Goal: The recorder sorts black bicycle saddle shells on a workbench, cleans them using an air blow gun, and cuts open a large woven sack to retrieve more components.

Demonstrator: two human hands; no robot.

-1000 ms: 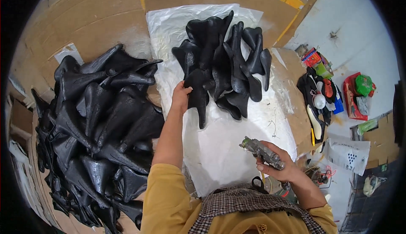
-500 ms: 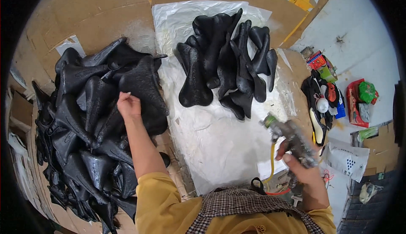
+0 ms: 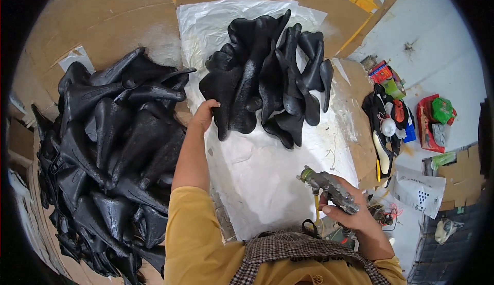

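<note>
Black saddle [image 3: 221, 85] in left hand [image 3: 205, 115]: axis fore-aft, tapering nearward.

One head-worn view (wide fisheye, edges bowed), looking down, at fairly close range, over a white sheet [image 3: 272, 182]

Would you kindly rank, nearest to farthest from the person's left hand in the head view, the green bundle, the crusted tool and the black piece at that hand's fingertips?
From the left hand:
1. Black piece: at its fingertips.
2. Crusted tool: to the lower right, in the right hand.
3. Green bundle: far right.
</note>
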